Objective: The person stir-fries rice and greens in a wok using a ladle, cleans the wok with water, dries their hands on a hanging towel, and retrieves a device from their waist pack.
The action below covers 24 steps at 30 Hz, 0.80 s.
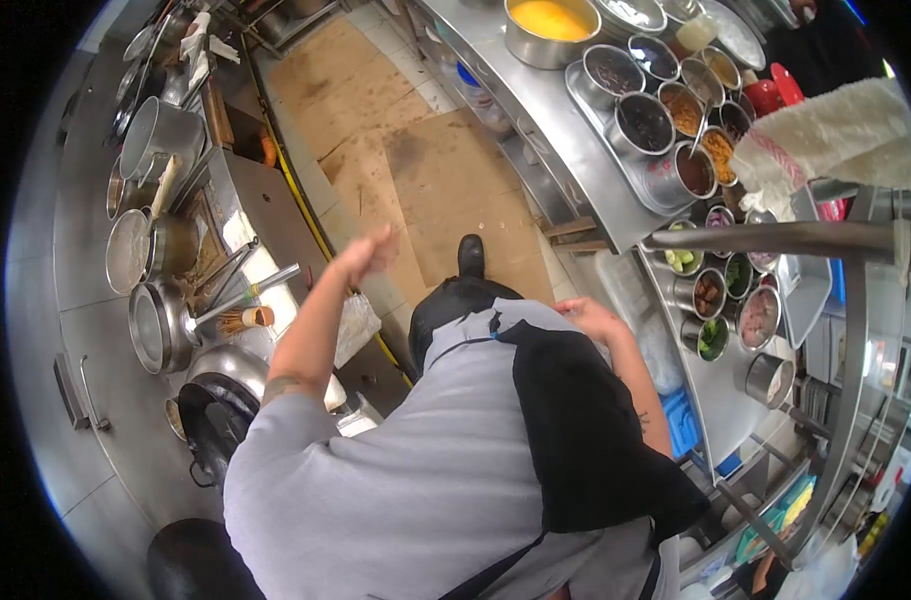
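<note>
My left hand reaches forward over the walkway, a little smeared by motion. Its fingers look loosely apart, with nothing visible in them. Nearest to it is the stove-side counter, with a ladle or pan handle sticking out over it. My right hand hangs at my right side by the grey shirt; the fingers that show are stretched out and hold nothing I can see. A black apron cloth covers the right part of my torso.
Pots and a wok line the left side. On the right, a steel counter carries a pot of yellow liquid and several tins of sauces and ingredients. Cardboard covers the floor. A towel hangs near a metal rail.
</note>
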Available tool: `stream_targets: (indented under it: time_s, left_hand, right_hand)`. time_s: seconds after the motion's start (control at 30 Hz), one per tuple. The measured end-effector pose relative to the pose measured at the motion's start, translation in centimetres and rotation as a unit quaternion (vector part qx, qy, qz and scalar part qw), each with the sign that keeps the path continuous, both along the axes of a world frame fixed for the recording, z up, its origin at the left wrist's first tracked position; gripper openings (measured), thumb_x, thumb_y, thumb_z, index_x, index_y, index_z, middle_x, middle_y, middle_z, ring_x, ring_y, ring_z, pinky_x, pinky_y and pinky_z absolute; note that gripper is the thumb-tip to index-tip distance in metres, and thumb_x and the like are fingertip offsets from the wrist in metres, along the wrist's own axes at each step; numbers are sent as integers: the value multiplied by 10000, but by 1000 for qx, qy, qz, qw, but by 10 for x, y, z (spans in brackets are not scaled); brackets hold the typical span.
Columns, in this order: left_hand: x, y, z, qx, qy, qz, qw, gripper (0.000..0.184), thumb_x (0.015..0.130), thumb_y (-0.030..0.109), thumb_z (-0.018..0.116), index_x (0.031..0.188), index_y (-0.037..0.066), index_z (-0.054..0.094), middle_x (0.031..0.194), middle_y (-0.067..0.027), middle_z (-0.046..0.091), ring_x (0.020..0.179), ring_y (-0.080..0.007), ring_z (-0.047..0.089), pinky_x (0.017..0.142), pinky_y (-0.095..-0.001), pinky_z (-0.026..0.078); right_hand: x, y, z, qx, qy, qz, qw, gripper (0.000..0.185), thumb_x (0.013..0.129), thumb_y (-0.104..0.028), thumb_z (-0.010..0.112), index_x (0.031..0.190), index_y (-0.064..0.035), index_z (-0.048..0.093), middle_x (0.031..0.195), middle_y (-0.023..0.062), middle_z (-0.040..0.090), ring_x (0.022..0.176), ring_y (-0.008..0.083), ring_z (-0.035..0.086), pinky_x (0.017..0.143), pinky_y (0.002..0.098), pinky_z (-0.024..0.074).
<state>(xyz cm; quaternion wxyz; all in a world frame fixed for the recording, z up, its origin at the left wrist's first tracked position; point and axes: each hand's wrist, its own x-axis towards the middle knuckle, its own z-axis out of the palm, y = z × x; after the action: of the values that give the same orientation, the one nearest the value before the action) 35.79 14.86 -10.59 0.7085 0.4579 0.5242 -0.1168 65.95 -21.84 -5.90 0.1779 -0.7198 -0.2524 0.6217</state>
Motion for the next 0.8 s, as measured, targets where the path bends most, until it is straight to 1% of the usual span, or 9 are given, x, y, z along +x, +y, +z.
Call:
stream_targets:
  time_s: [0.13, 0.2, 0.3, 0.4, 0.5, 0.6, 0.63, 0.7, 0.8]
  left_hand:
    - [-52, -94, -28, -193, 114, 18, 974, 754, 887, 720, 359, 1349, 141, 495, 1333, -113, 548, 1202, -305, 520, 1004, -462, 393]
    - [-51, -139, -27, -268, 79, 68, 958, 796, 878, 747, 310, 1356, 134, 482, 1372, -126, 519, 1254, -304, 496, 1036, -479, 370]
    - [-51, -156, -28, -259, 38, 157, 952, 725, 897, 719, 328, 1289, 150, 548, 1241, -98, 612, 1098, -259, 578, 894, -467, 446]
    - [-79, -157, -92, -218, 49, 117, 968, 627, 908, 682, 373, 1162, 170, 629, 1044, -57, 665, 849, -193, 575, 677, -394, 429]
    - [-32, -150, -27, -114, 122, 71, 983, 556, 912, 644, 419, 1035, 162, 668, 916, -24, 652, 700, -142, 482, 565, -327, 322]
    - [9, -135, 25, -90, 154, 2, 984, 577, 905, 649, 429, 1036, 137, 662, 919, -18, 651, 708, -134, 486, 570, -312, 319]
    - [14, -130, 18, -88, 168, -28, 981, 626, 914, 643, 407, 1145, 109, 636, 1032, -52, 660, 831, -180, 551, 673, -360, 404]
    - [23, -126, 10, -103, 156, -41, 982, 644, 919, 637, 395, 1218, 105, 603, 1146, -75, 637, 965, -220, 558, 793, -402, 418]
    - [35, -121, 5, -116, 141, -62, 981, 666, 927, 623, 384, 1302, 99, 551, 1297, -96, 571, 1150, -262, 513, 947, -435, 384]
  right_hand:
    - [2, -5, -18, 2, 68, -34, 997, 386, 806, -241, 709, 1144, -59, 670, 1076, 65, 670, 969, 146, 615, 882, 284, 474]
    - [-2, 0, -11, -4, 93, -40, 995, 383, 796, -249, 716, 1130, -67, 676, 1063, 56, 668, 960, 146, 613, 879, 282, 471]
    - [-5, 7, -8, -46, 36, -33, 998, 375, 788, -226, 721, 1123, -63, 674, 1034, 55, 669, 956, 142, 609, 868, 277, 471]
    - [-3, 4, -22, -41, 57, -39, 997, 339, 776, -203, 725, 1071, -44, 678, 990, 63, 683, 918, 136, 615, 832, 279, 483]
    - [-3, -10, -29, 38, -16, -30, 999, 307, 789, -265, 723, 1006, -50, 689, 935, 123, 695, 886, 155, 632, 821, 305, 484]
    - [-4, -19, -12, 16, -21, -109, 994, 283, 792, -245, 735, 956, -23, 671, 887, 110, 686, 818, 151, 624, 752, 308, 486]
    - [-5, -25, -14, 54, -47, -109, 991, 283, 793, -238, 739, 951, -16, 664, 869, 106, 682, 799, 148, 619, 736, 308, 485]
    - [-6, -37, -19, 130, -100, -114, 980, 284, 795, -224, 745, 940, 0, 649, 834, 99, 672, 762, 143, 608, 706, 307, 482]
    - [-14, -32, 8, 76, -88, -181, 977, 279, 794, -184, 740, 981, 3, 648, 870, 104, 671, 795, 163, 611, 743, 308, 482]
